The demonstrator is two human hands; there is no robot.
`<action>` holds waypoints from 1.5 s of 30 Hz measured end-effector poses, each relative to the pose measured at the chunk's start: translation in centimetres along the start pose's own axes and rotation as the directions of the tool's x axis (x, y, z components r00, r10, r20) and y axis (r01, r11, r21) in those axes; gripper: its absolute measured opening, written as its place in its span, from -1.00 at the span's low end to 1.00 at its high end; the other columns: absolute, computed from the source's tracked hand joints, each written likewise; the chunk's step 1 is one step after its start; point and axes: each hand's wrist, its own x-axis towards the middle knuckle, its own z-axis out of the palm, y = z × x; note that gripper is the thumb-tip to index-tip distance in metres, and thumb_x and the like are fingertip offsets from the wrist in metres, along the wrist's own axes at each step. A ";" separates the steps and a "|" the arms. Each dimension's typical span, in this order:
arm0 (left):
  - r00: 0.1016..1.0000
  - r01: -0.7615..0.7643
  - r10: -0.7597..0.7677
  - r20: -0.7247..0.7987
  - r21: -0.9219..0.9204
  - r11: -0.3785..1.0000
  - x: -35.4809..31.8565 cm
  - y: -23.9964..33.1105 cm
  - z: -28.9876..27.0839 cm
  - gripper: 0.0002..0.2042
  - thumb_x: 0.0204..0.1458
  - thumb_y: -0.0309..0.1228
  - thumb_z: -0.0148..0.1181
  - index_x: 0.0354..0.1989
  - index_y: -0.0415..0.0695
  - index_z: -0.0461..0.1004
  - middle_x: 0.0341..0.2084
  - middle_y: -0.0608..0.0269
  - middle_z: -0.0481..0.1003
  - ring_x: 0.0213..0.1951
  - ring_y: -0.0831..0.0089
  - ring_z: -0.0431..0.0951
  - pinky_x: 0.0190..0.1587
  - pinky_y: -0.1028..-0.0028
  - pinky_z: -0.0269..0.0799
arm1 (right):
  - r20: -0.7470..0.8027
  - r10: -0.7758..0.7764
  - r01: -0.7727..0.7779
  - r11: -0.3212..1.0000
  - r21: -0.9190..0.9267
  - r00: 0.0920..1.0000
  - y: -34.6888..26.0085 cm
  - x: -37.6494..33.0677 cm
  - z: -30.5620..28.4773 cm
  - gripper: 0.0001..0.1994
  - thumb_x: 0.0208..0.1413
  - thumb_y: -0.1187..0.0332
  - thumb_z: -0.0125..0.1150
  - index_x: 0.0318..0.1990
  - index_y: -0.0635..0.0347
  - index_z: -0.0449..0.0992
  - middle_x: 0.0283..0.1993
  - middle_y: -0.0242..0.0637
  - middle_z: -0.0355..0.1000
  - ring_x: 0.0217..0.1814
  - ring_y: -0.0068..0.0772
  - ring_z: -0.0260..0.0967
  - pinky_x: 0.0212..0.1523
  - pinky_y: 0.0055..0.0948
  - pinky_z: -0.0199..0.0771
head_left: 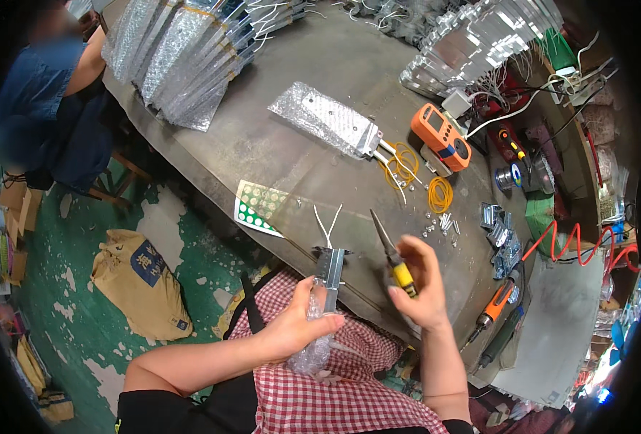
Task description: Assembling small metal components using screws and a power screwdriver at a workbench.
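Note:
My left hand (297, 327) is closed around a slim silver metal case (328, 269), held upright in front of my lap. Bubble wrap (310, 356) covers its lower part, and two white wires (328, 226) stick out of its top end. In my right hand (423, 286) is a pointed tool (401, 275) with a dark tapered metal tip and a yellow-and-black handle. Its tip points up and away over the table, to the right of the case and apart from it. My right fingers partly hide the handle.
Another bubble-wrapped case (324, 119) lies on the table (262, 87). Beyond it are stacked wrapped cases (183, 61). On the right are an orange meter (442, 136), yellow rubber bands (440, 194), small screws and an orange electric screwdriver (495, 304). A person (42, 94) sits at far left.

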 end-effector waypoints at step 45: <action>0.938 -0.332 0.346 0.003 0.290 0.897 1.3 1.0 0.9 -0.45 0.03 -0.54 0.01 0.15 -0.32 -0.12 -0.06 -0.05 0.30 -0.01 0.36 0.34 0.02 0.43 0.26 | -0.015 -0.419 0.286 0.645 -0.708 0.908 1.9 -2.3 3.5 -0.63 -0.21 0.67 0.04 -0.12 0.37 0.42 -0.04 -0.02 0.30 0.07 0.02 0.22 0.09 -0.17 0.22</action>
